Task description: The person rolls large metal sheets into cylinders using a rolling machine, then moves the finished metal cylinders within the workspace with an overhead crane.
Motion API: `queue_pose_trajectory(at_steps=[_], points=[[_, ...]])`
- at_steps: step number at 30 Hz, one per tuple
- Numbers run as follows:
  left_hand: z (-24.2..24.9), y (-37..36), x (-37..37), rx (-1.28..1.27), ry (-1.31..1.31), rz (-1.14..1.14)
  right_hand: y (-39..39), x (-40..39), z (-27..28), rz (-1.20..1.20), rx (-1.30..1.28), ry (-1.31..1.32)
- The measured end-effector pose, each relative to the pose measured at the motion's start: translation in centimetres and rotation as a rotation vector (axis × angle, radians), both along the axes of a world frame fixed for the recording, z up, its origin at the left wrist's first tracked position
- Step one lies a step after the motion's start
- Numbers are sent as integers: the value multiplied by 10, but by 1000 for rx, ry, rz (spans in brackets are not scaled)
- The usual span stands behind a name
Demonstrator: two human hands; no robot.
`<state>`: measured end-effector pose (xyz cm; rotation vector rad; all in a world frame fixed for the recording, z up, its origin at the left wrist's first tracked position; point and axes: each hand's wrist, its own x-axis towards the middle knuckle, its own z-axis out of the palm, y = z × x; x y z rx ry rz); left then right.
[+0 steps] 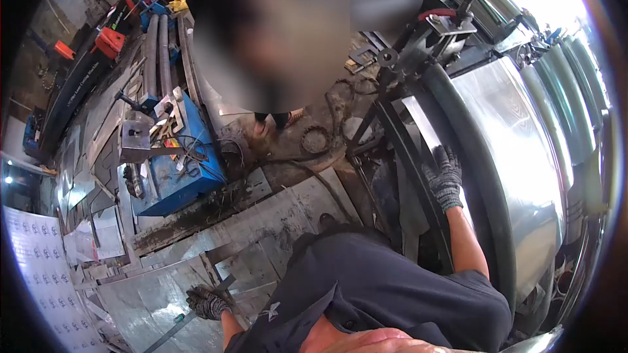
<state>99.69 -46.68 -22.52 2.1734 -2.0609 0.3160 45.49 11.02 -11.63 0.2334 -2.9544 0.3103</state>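
My right hand (446,180), in a grey knitted work glove, lies with fingers stretched over a narrow bright metal strip (422,123). That strip runs alongside the dark roller (474,144) of a machine, inside a black frame rail (409,170). A wide shiny metal sheet (513,124) curves over the far side of the roller. My left hand (208,302), gloved the same way, is low on the left with its fingers loosely apart. In this view it overlaps a long thin dark strip (171,333) above flat metal sheets (140,294). A small green object (178,318) is close by.
A person (278,117) stands across from me, mostly blurred. At left, a blue workbench (183,180) carries a vise-like block (136,134), cables and scraps. Cables and a toothed ring (315,138) lie on the floor. Rolled sheets (562,85) stand at right.
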Motion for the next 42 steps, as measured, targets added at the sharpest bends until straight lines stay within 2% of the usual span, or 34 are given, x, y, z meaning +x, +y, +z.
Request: queue_pose_trajectory(at_steps=[2, 5, 7, 9, 11, 13, 17, 20, 21, 23, 25, 28, 31, 32, 35, 39, 40, 42], points=[[4, 3, -2, -21, -4, -6, 3, 1, -6, 4, 54, 46], [-38, -21, 36, -43, 77, -97, 6, -5, -6, 30, 96, 91], [-65, -33, 58, -48, -6, -187, 7, -15, -8, 29, 149, 63], [-42, -13, 35, -75, 96, -194, 9, -19, -14, 74, 203, 192], [-31, -6, 27, -133, -15, -233, 5, -18, -13, 43, 156, 142], [-20, -7, 18, -77, 269, -172, -9, -16, 3, -3, 159, 4], [1, 1, 4, -81, 17, -151, 7, -28, -18, 58, 246, 67], [2, 3, 3, -99, 50, -55, -17, -12, 10, 2, 238, -84], [6, 5, 1, -85, 56, -42, 15, -36, -23, 33, 259, -11], [21, 11, -5, -43, 105, 15, 29, -44, -40, 33, 316, 31], [21, 11, -5, -29, 145, 27, 23, -38, -31, 18, 318, 19], [12, 10, 3, -42, 143, 0, -8, -22, -8, -145, 325, -69], [11, 10, 5, -47, 164, 4, 2, -27, -19, -165, 342, -65], [12, 9, 6, -50, 178, 3, 6, -26, -21, -156, 358, -56], [12, 11, 8, -52, 217, -11, 42, -18, -33, 97, 324, -44], [24, 13, 8, -30, 210, -3, 20, 15, -5, -16, 365, -136], [17, 14, 8, -32, 241, 9, 13, 27, 7, -58, 348, -168], [-16, 9, 33, -22, 306, -152, -30, 64, 54, -195, 241, -288]])
